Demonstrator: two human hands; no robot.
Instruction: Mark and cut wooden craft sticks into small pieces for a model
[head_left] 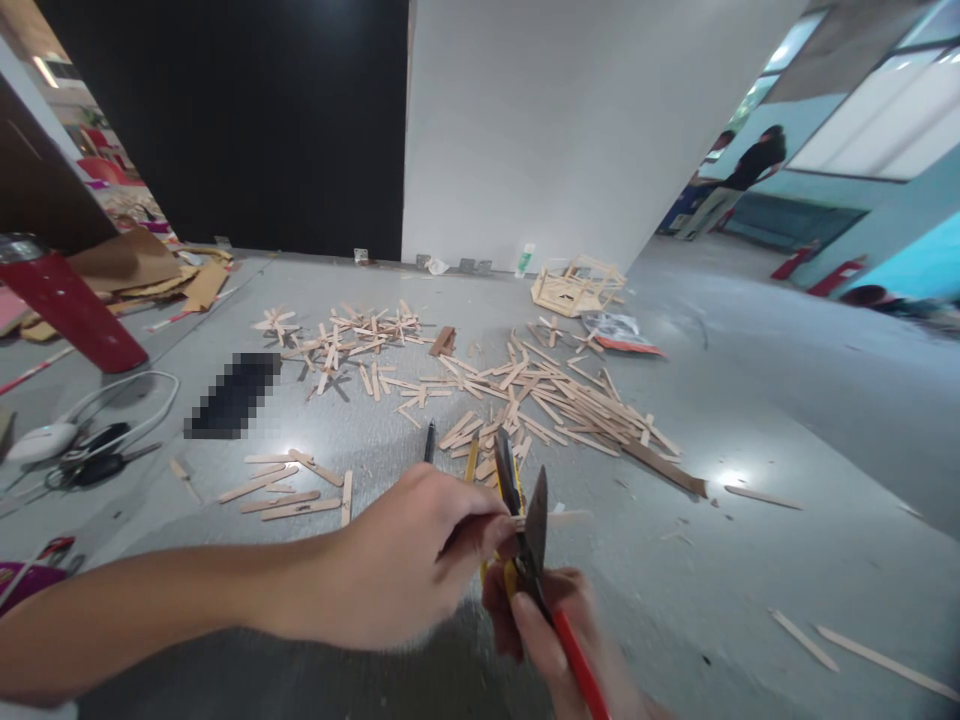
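My right hand (551, 630) is wrapped round a pair of snips (536, 520) with dark blades and a red handle, the blades parted and pointing away from me. My left hand (420, 545) pinches a thin wooden craft stick (574, 518) that lies across between the blades, its free end blurred to the right. Just beyond my hands are a yellow tool (472, 456), a black pen (430, 440) and a heap of loose craft sticks (562, 390). Left of them, several sticks (281, 495) lie spread out near my left forearm.
A red bottle (82, 315), white cable (169, 385), keys (97, 465) and a pixelated dark object (236, 395) are at left. Star-shaped stick pieces (360, 335) lie behind. A stick frame (577, 288) and plastic packet (619, 332) sit near the wall. People (750, 170) stand far right.
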